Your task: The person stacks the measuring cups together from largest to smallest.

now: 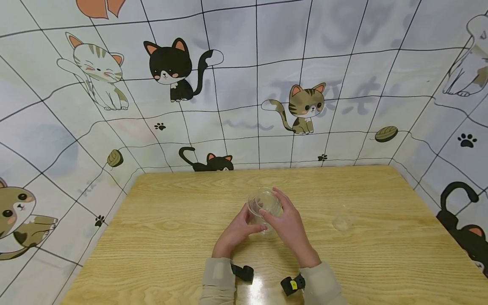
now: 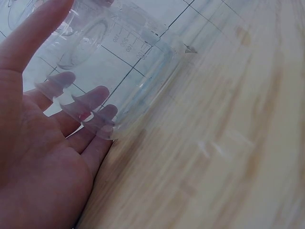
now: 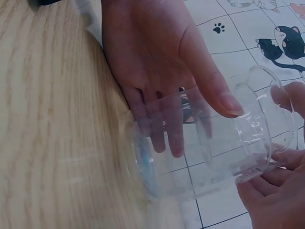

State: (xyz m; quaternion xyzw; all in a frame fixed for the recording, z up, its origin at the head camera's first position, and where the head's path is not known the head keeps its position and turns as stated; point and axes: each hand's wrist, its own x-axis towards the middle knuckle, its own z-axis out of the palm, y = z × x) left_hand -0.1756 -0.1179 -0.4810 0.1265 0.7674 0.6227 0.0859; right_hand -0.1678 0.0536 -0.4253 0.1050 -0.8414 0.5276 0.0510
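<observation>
A clear measuring cup (image 1: 263, 202) with printed numbers stands between my hands at mid table, its base right at the wood. In the right wrist view its upper part (image 3: 252, 119) is narrower, with several clear rings. My left hand (image 1: 237, 231) grips the cup from the left; in the left wrist view its fingers (image 2: 102, 98) show through the clear wall. My right hand (image 1: 287, 222) holds the upper part at the rim, thumb in front and index finger along the far side. In the right wrist view, the left hand (image 3: 157, 62) spans the cup's side and the right hand (image 3: 281, 195) is at the rim.
To the right on the wooden table (image 1: 183, 212) lies a faint, clear round thing (image 1: 342, 222). A cat-print cloth (image 1: 236, 84) rises behind the table and along both sides. Black straps with small devices (image 1: 292, 284) sit on both wrists.
</observation>
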